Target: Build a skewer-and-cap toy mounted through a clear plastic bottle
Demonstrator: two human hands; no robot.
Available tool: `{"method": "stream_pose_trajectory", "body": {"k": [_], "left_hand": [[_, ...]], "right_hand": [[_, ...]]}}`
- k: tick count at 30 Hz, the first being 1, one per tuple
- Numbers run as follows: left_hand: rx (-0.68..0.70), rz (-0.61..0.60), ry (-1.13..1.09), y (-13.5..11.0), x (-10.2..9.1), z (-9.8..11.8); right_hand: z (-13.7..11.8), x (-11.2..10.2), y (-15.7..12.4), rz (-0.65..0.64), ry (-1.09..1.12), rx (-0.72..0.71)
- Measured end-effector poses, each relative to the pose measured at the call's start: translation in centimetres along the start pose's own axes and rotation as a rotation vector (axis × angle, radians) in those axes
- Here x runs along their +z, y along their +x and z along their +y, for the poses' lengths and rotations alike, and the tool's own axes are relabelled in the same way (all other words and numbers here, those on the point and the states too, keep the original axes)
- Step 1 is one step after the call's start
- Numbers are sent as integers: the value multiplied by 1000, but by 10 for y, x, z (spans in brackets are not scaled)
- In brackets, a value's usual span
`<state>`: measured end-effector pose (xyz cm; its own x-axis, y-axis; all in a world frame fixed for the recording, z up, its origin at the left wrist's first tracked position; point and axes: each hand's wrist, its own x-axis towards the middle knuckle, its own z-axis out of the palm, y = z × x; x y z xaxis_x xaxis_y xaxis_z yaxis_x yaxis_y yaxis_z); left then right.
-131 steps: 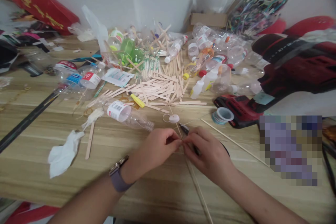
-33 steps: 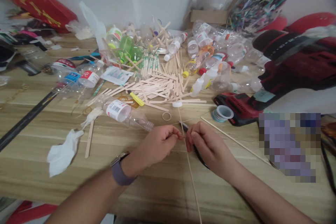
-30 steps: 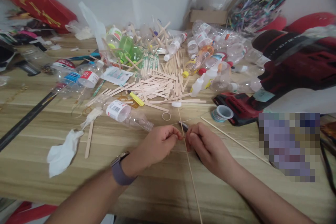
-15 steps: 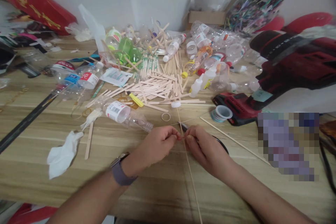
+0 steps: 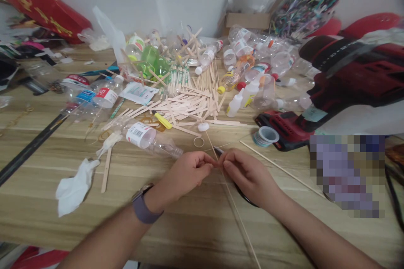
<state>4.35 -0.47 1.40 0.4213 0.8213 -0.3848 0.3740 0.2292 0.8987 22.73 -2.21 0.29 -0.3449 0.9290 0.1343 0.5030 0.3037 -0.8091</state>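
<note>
One head-worn camera looks forward and down, from close behind the left hand and right hand, across the desk.

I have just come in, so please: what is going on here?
A person's left hand and right hand meet, fingertips close together, at a thin wooden stick; their exact grip is unclear. A white cap sits near the stick's far end. A clear bottle lies near the left hand, a power drill to the right.

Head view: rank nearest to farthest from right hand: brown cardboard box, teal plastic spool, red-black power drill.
1. Teal plastic spool: just beyond right hand.
2. Red-black power drill: farther right.
3. Brown cardboard box: at the back.
</note>
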Motion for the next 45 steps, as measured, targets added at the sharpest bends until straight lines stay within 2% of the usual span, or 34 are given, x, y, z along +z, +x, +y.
{"method": "stream_pose_trajectory", "body": {"k": [4,9,13,17,25,34,39,45], "left_hand": [[29,24,92,-2,0,0],[164,143,396,-4,1,-2],[308,203,601,-6,3,-4],[345,211,720,-5,5,-5],[312,204,663,-3,6,-5],[300,220,654,-2,6,-8],[327,224,614,-2,7,-9],[322,241,547,-2,6,-8]], "right_hand": [[0,0,2,44,23,-82],[4,-3,3,109,-85,-153],[7,-4,4,108,-175,-189],[6,-3,5,92,-212,-193],[6,1,5,59,-311,-184],[10,5,3,119,-624,-386],[7,6,2,83,-776,-451],[4,6,2,127,-812,-555]]}}
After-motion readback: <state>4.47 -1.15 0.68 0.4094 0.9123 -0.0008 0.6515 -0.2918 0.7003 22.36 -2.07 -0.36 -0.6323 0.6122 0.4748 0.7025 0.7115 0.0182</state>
